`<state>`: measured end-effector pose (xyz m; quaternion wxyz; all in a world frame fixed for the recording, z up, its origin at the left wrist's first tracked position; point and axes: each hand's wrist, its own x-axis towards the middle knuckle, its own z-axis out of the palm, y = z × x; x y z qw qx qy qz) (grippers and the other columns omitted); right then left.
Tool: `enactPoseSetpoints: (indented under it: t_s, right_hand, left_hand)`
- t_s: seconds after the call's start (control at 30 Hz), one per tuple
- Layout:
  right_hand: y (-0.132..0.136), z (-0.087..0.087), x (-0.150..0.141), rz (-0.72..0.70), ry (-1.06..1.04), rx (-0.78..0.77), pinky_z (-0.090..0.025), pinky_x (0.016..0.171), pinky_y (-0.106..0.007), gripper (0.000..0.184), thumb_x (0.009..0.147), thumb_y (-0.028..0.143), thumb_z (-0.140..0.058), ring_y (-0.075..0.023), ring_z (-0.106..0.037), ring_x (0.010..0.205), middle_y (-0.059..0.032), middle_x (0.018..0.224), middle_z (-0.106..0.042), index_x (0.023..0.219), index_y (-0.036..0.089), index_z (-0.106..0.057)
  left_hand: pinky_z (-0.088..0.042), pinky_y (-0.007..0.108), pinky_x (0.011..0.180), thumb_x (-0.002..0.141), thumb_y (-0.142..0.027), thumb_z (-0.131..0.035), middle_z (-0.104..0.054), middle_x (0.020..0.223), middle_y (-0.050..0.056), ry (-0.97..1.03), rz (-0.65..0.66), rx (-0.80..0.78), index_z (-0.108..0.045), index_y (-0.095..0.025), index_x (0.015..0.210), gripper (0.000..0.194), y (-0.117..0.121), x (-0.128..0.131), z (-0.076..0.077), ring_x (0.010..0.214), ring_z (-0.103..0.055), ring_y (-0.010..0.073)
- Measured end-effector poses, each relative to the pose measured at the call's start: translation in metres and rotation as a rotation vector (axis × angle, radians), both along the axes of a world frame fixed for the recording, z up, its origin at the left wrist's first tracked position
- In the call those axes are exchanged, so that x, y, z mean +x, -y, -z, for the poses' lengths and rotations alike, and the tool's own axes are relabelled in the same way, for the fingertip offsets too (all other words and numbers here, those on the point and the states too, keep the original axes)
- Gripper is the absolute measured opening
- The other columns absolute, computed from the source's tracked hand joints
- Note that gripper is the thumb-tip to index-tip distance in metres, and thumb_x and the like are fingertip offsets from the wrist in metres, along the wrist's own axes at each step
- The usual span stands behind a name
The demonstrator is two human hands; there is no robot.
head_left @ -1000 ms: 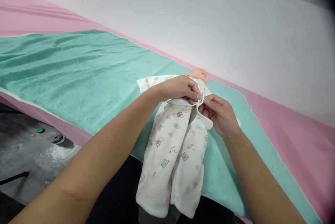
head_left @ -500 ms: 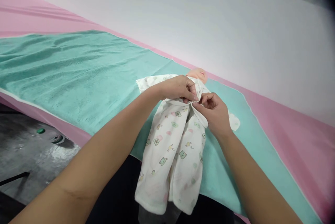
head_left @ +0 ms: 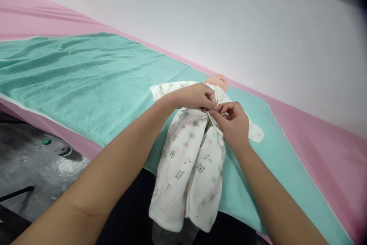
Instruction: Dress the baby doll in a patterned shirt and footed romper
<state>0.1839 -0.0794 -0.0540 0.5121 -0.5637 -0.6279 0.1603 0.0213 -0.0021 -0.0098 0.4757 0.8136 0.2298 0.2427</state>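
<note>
A baby doll (head_left: 218, 81) lies on a teal towel (head_left: 86, 80), dressed in a white romper (head_left: 192, 161) printed with small animals. Only the doll's head shows above the cloth. My left hand (head_left: 196, 97) is closed, pinching the left front edge of the romper at the doll's chest. My right hand (head_left: 233, 122) is closed too, pinching the right front edge. Both hands meet at the chest, with their fingertips touching. The romper's legs hang over the near edge of the bed.
The towel lies on a pink sheet (head_left: 321, 153) over a bed, with a white wall (head_left: 229, 19) behind it. A grey floor (head_left: 34, 168) shows at the lower left, with a small green cap (head_left: 46, 141) and a round object on it.
My right hand has moved left and up along the romper's front to meet my left hand at the chest. The two front edges are drawn together. The left hand has stayed in place.
</note>
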Motion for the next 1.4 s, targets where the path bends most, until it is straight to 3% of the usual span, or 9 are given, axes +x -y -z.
enactPoseSetpoints:
  t_s: [0.27,0.47,0.73,1.07,1.4]
  right_hand:
    - [-0.002,-0.001,0.003,-0.072,0.004,-0.01,-0.033,0.05,-0.021,0.024,0.071,0.029,-0.067,-0.0063,-0.041,0.058,-0.001,0.089,-0.055,0.078,0.018,-0.046]
    - [-0.003,0.0,0.005,-0.107,-0.023,-0.02,-0.033,0.051,-0.021,0.023,0.071,0.026,-0.066,-0.0078,-0.044,0.063,-0.0018,0.089,-0.054,0.079,0.018,-0.047]
    - [-0.005,-0.003,0.009,-0.186,-0.094,-0.036,-0.036,0.052,-0.02,0.025,0.072,0.024,-0.064,-0.01,-0.047,0.07,-0.0011,0.083,-0.05,0.091,0.021,-0.048]
    - [-0.009,-0.001,0.014,-0.215,-0.128,-0.053,-0.039,0.056,-0.021,0.021,0.074,0.024,-0.061,-0.0105,-0.049,0.074,-0.0023,0.089,-0.052,0.092,0.02,-0.049]
    - [-0.007,-0.002,0.012,-0.182,-0.14,-0.058,-0.038,0.057,-0.021,0.019,0.075,0.025,-0.062,-0.0098,-0.049,0.071,-0.0012,0.083,-0.053,0.089,0.02,-0.051]
  left_hand:
    - [-0.035,0.018,0.049,0.064,-0.013,-0.055,-0.054,0.064,0.001,0.027,0.022,-0.012,-0.057,-0.014,0.072,0.008,0.0,0.001,0.002,0.057,-0.049,0.0076]
    - [-0.035,0.019,0.048,0.063,-0.007,-0.053,-0.05,0.064,-0.001,0.099,0.049,-0.111,-0.053,-0.015,0.08,0.019,-0.005,0.004,0.008,0.054,-0.048,0.0072]
    - [-0.033,0.019,0.05,0.067,-0.008,-0.056,-0.048,0.067,-0.001,0.267,0.114,-0.235,-0.05,-0.014,0.083,0.018,-0.007,0.004,0.011,0.055,-0.044,0.0052]
    - [-0.04,0.019,0.058,0.068,-0.012,-0.059,-0.054,0.078,0.002,0.19,0.028,-0.112,-0.056,-0.012,0.086,0.018,-0.012,0.007,0.015,0.066,-0.049,0.0067]
    - [-0.038,0.018,0.054,0.073,-0.014,-0.058,-0.05,0.072,0.0,0.194,0.002,-0.11,-0.057,-0.012,0.084,0.012,-0.009,0.006,0.014,0.06,-0.046,0.0047]
